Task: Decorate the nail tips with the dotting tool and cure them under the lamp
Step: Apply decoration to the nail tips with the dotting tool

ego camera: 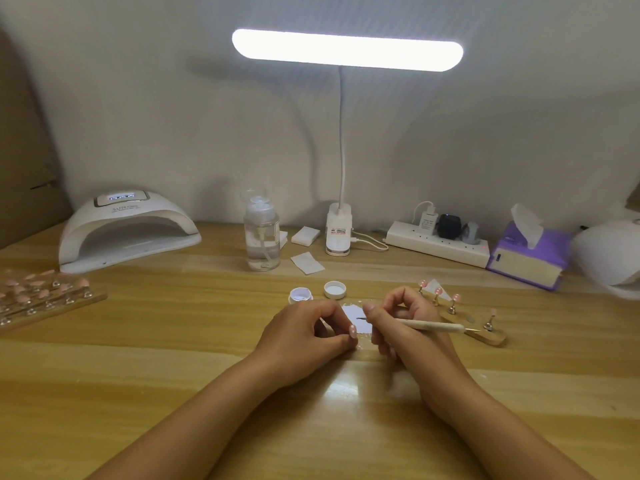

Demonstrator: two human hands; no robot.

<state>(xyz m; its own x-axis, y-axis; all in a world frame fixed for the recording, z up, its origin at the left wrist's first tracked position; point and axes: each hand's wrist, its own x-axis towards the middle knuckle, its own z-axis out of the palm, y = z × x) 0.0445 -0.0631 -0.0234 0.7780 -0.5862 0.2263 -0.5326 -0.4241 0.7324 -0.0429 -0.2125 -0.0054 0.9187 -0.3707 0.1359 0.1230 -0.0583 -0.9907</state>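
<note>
My left hand (304, 332) pinches a small pink nail tip (352, 330) between thumb and fingers, just above the wooden table (173, 375). My right hand (394, 320) grips a beige dotting tool (429, 325), its dark point aimed left over a white paper square (353, 315) between the hands. An open small pot (300, 295) and its white lid (335, 289) sit just beyond. A wooden stand (481, 336) with several pink tips on metal holders lies to the right. The white curing lamp (124, 230) stands at the back left.
A second wooden rack of pink tips (45, 299) lies at the far left. A clear pump bottle (261, 237), white pads (305, 234), a clip desk lamp (338, 230), a power strip (438, 244) and a purple tissue box (530, 258) line the back.
</note>
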